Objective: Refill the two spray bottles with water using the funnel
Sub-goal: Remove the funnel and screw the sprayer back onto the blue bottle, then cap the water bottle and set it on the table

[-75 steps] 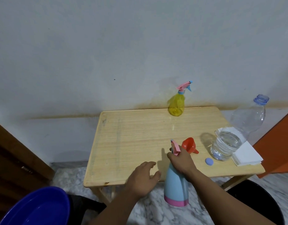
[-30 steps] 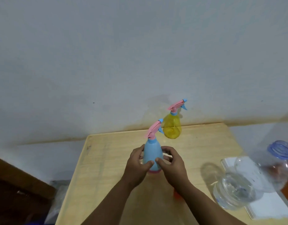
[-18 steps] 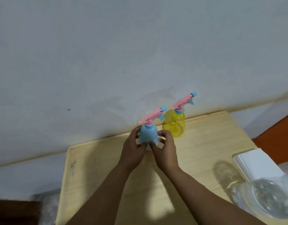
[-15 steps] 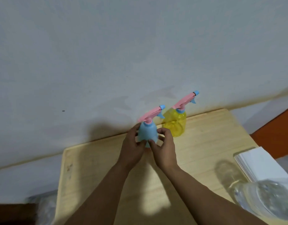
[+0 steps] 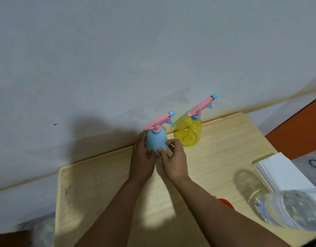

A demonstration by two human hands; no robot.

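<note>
A light blue spray bottle (image 5: 156, 141) with a pink trigger head stands at the back of the wooden table (image 5: 100, 184), close to the wall. My left hand (image 5: 142, 157) wraps its left side and my right hand (image 5: 173, 161) pinches its right side with thumb and curled forefinger. A yellow spray bottle (image 5: 189, 134) with the same pink head stands just to its right, apart from my hands. A small part of the orange funnel (image 5: 226, 205) shows behind my right forearm. The clear water bottle (image 5: 287, 209) lies blurred at the lower right.
A stack of white paper (image 5: 281, 172) lies at the table's right edge, beyond the water bottle. The grey wall runs directly behind both spray bottles. An orange surface (image 5: 296, 132) shows to the right of the table.
The blue spray bottle went from the front edge of the table to the back, beside the yellow one. In the last half second my hands and the bottle have barely shifted.
</note>
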